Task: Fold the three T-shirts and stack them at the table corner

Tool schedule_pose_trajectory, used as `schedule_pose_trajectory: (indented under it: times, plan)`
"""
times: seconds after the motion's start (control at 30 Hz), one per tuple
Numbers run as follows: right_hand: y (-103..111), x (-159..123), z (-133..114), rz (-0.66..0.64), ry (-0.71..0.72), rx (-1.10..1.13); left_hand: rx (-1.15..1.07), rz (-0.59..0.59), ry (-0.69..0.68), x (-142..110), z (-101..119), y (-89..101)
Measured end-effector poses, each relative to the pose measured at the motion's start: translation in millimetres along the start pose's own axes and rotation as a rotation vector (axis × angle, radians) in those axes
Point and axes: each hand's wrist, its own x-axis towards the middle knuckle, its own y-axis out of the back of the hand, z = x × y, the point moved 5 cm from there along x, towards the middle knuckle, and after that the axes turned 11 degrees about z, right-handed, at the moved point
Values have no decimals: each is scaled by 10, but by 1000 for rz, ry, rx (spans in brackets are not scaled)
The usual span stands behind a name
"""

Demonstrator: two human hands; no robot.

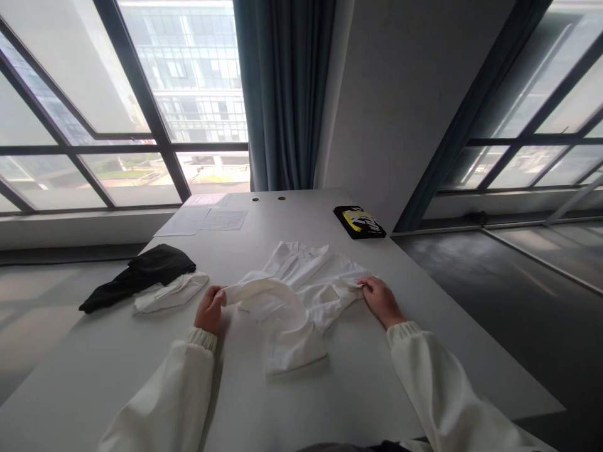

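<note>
A rumpled white garment (301, 292), which looks like a shirt, is spread between my hands over the table. My left hand (210, 309) pinches its left edge, and the cloth sags in a curved fold from there. On the other side my right hand (378, 299) grips the right edge between thumb and fingers. One flap of the fabric hangs toward me and rests on the tabletop. Part of the garment's shape is lost in the folds.
The white table (292, 414) reaches toward the window. At left lie a black cloth (146, 273) and a smaller white cloth (172, 293). Paper sheets (221, 219) lie at the far left, and a folded black garment with a yellow and white print (359, 222) at the far right.
</note>
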Motion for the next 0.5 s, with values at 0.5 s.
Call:
schedule_pose_trajectory:
  times: [0.5]
  plan:
    - [1195, -5, 1131, 339, -457, -110, 567, 187, 93, -657, 48, 1400]
